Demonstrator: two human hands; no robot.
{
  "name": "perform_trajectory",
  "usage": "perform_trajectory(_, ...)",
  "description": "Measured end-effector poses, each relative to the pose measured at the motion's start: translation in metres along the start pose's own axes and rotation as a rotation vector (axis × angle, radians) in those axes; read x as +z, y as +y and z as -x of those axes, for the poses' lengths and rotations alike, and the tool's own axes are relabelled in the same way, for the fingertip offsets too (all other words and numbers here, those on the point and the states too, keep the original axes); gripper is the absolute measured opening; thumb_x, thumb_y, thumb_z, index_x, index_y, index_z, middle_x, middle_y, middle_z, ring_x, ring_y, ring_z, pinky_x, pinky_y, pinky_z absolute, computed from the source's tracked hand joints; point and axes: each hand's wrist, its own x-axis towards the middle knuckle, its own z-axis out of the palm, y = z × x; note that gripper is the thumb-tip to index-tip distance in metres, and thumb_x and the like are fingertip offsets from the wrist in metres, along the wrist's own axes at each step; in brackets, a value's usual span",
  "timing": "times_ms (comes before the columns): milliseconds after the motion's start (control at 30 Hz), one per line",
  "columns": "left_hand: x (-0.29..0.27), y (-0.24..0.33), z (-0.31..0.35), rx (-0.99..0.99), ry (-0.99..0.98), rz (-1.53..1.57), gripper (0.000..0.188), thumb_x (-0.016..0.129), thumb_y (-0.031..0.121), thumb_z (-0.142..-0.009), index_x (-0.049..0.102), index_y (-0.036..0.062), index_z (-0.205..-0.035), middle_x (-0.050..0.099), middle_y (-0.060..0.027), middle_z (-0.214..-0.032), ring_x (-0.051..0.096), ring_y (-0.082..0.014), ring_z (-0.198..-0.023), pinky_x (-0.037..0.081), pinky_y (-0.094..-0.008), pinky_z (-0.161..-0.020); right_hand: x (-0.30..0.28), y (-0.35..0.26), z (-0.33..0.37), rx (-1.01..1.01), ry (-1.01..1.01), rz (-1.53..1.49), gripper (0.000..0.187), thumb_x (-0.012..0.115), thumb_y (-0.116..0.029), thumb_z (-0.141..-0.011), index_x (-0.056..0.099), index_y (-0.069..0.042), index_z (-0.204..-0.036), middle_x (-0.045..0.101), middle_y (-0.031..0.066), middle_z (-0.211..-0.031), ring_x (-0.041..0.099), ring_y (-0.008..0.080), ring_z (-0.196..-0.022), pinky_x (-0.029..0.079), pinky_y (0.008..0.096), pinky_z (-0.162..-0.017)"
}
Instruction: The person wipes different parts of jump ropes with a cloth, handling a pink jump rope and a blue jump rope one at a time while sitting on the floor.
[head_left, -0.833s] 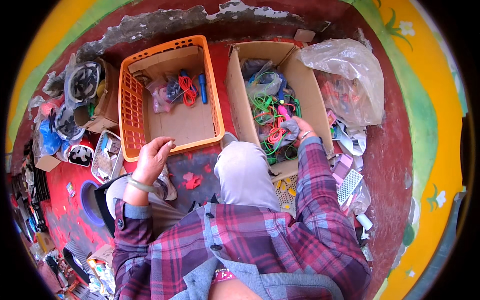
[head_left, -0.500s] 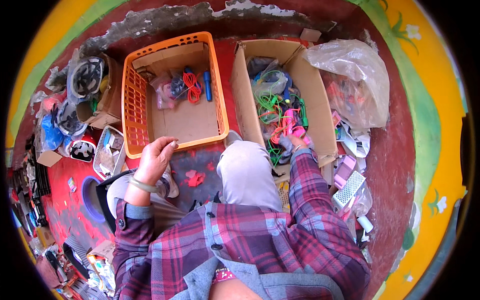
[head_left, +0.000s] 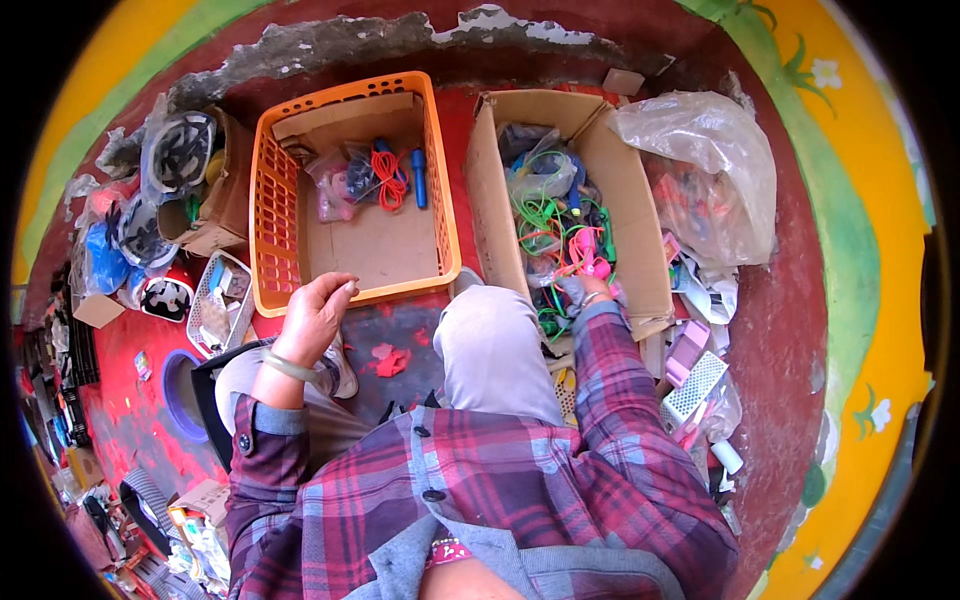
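Observation:
My left hand (head_left: 315, 318) hovers by the near rim of the orange plastic basket (head_left: 262, 215), thumb and fingers drawn together with nothing visible in them. Inside that basket lie a red skipping rope (head_left: 390, 182), a blue-handled item (head_left: 418, 178) and a clear bag with pink contents (head_left: 335, 190). My right hand (head_left: 594, 288) reaches into the near end of a cardboard box (head_left: 640, 265). Grey material shows at its fingers, which are mostly hidden. Just beyond them is a pink skipping rope (head_left: 585, 245), among green cords (head_left: 540, 215) and other tangled ropes.
A large clear plastic bag (head_left: 705, 150) leans right of the box. Below it lie a pink case (head_left: 686, 352) and a white perforated basket (head_left: 697, 388). At left are a small white basket (head_left: 238, 330), a purple basin (head_left: 180, 390) and another cardboard box (head_left: 225, 205).
The pink rope handles inside the cardboard box have shifted near my right hand, which stays in the box. My left hand has hardly moved. The whole view has shifted slightly.

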Motion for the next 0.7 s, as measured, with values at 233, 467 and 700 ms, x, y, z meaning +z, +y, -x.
perform_trajectory(233,0.0,-0.002,0.005,0.062,0.028,0.016,0.024,0.056,0.016,-0.088,0.061,-0.0035,-0.1,0.065,-0.013,-0.085,0.062,-0.018,-0.081,0.048,-0.0285,-0.073,-0.099,-0.085,0.06,-0.329,0.03,0.343,0.03,0.067,-0.023,-0.071,0.066,0.002,-0.089,0.067,0.0128,-0.08,0.065,0.0256,-0.072,0.05,0.0386,-0.06)
perform_trajectory(467,0.0,-0.015,0.002,0.171,0.071,-0.017,0.026,0.056,0.019,-0.087,0.062,-0.0033,-0.099,0.066,-0.0155,-0.085,0.064,-0.0221,-0.081,0.049,-0.0322,-0.073,-0.129,-0.16,0.228,-0.799,0.409,0.842,0.04,0.069,-0.032,-0.065,0.066,-0.005,-0.094,0.064,0.0221,-0.085,0.063,0.0373,-0.084,0.048,0.0419,-0.073)
perform_trajectory(700,0.002,-0.024,0.004,0.157,0.084,0.043,0.028,0.057,0.021,-0.086,0.062,-0.0032,-0.098,0.066,-0.0163,-0.083,0.065,-0.0235,-0.079,0.049,-0.0322,-0.072,-0.156,-0.214,0.326,-1.447,0.871,0.469,0.04,0.063,-0.019,-0.076,0.055,-0.002,-0.111,0.063,0.0198,-0.095,0.061,0.0377,-0.086,0.047,0.0408,-0.074)
